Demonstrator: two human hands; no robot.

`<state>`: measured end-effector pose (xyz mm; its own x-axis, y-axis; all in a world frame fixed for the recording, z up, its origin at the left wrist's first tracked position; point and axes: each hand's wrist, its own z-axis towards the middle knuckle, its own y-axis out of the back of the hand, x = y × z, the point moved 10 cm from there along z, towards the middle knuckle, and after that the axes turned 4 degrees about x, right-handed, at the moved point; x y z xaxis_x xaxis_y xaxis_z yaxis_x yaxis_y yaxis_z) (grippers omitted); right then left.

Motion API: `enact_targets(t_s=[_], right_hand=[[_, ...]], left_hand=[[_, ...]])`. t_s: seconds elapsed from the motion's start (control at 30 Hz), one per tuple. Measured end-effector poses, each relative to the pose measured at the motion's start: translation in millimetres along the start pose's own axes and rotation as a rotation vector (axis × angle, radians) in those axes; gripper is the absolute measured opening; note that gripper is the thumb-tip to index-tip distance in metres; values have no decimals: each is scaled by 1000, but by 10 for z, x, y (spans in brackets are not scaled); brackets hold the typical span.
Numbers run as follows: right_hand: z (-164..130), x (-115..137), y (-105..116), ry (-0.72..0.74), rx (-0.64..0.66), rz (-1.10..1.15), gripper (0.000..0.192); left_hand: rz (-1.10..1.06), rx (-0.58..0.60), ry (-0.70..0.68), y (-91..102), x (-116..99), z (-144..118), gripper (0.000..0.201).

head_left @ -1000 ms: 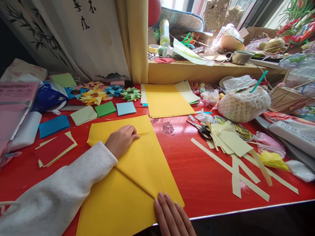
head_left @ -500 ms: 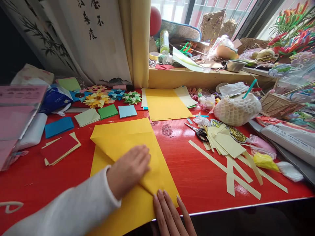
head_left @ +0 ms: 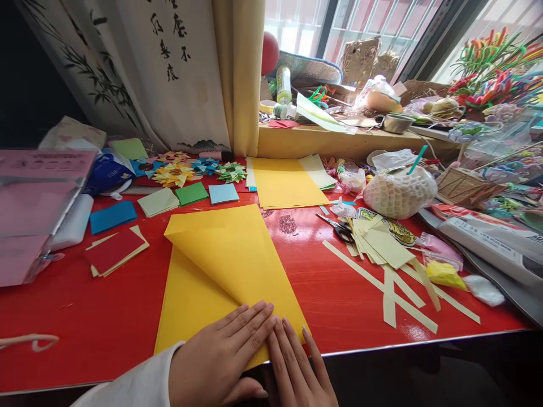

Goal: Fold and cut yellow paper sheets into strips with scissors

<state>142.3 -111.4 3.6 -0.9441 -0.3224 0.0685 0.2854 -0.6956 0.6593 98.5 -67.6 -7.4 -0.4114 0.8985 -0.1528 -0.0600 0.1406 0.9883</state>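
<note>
A large sheet of yellow paper lies near the table's front edge, its top layer folded over diagonally. The fold stands slightly raised toward the upper left and flattens near my fingers. My left hand rests flat on the folded paper at its lower part, fingers straight and side by side. Beside it, my right hand lies flat on the lower right corner, fingers stretched out. The fingertips of both hands meet close to the fold's lower end.
Yellow sheets lie behind. Black scissors and cream paper strips are at right, with a netted wrapped fruit beyond. Small coloured squares, a red square and folded paper stars sit at left.
My left hand has moved down and toward me, from the middle of the yellow paper to beside my right hand. My right hand stays at the corner. The view has shifted slightly.
</note>
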Motion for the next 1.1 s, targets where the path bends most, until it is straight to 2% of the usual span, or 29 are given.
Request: enact_targets(t_s=[0.13,0.27,0.4,0.6,0.8,0.97,1.1], right_hand=[[-12,7,10,10,-3,-21,34],[8,5,34,13,-17,-36,32],[34,6,58,22,-17,-54,31],[51,20,10,62,119,-82,29],[60,23,16,71,132,-77,29],[61,-18,61,75,149,-68,27],[23,-58,103,96,141,-25,27]], left_hand=[[-50,55,-28,-26,27,-20,67],[-77,56,-8,2,189,-96,60],[-61,23,83,45,480,-236,57],[5,26,284,14,1023,-538,56],[38,54,459,-26,1440,-826,55],[112,19,569,13,1594,-965,55],[196,-30,573,60,1604,-988,56]])
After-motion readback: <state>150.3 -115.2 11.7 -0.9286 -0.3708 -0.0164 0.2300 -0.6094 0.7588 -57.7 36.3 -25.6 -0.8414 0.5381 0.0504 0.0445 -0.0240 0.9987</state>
